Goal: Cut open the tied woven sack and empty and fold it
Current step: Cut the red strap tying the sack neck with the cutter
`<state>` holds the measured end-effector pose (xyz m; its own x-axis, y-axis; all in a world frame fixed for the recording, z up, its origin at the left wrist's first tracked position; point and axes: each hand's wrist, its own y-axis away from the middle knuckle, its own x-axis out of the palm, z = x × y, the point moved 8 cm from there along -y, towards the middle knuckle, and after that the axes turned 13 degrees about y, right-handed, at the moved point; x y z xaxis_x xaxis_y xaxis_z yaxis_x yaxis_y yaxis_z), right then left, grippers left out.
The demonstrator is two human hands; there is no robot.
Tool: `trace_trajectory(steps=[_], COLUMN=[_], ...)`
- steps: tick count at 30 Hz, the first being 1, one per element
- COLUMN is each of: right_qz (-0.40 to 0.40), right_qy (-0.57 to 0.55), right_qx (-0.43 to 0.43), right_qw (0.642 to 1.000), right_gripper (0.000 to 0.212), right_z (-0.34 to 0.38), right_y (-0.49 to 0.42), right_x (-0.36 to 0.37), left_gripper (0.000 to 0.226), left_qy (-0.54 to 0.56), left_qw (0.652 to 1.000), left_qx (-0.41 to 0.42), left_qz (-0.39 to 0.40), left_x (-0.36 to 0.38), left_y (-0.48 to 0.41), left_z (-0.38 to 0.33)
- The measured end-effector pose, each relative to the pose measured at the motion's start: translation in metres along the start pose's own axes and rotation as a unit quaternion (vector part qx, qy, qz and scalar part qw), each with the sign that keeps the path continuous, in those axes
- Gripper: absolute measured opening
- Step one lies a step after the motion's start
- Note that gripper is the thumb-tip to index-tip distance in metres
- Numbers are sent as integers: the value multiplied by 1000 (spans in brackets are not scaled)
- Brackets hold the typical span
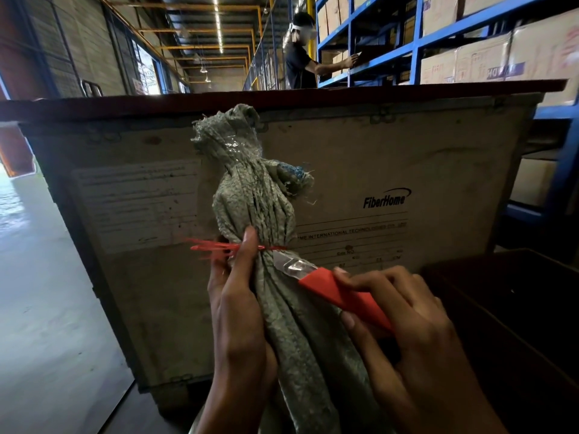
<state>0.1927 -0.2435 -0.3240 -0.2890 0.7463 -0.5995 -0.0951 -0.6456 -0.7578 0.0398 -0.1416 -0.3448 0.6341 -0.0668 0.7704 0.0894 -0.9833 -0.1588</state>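
A grey-green woven sack point(250, 195) stands upright in the middle of the head view, its neck bunched and bound by a thin red tie point(213, 247) whose loose ends stick out to the left. My left hand point(238, 302) grips the sack's neck just below the tie, thumb up against the binding. My right hand point(404, 324) holds a red utility knife point(341, 297). Its silver blade point(289, 264) touches the sack right at the tie on the right side. The sack's body drops out of view below.
A large wooden crate point(391, 170) marked FiberHome stands close behind the sack. Blue racks point(413, 48) with cardboard boxes rise at the right, where another person point(300, 54) reaches into a shelf. A dark bin point(517, 308) sits at the right; concrete floor point(40, 308) at the left.
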Motion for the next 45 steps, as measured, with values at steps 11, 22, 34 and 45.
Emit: trace_trajectory(steps=[11, 22, 34, 45], right_qz=[-51, -82, -96, -104], right_qy=[29, 2, 0, 7], right_qx=[-2, -7, 40, 57], right_qw=[998, 997, 995, 993], right_gripper=[44, 46, 34, 33], right_z=[5, 6, 4, -5], right_y=[1, -1, -1, 1], right_x=[-11, -18, -17, -20], left_gripper=[22, 26, 33, 34], left_qy=[-49, -92, -104, -101], left_qw=[997, 992, 992, 992], left_qx=[41, 79, 77, 67], left_qz=[36, 23, 14, 23], left_x=[7, 3, 3, 6], left_y=[5, 8, 9, 9], left_z=[-8, -23, -16, -4])
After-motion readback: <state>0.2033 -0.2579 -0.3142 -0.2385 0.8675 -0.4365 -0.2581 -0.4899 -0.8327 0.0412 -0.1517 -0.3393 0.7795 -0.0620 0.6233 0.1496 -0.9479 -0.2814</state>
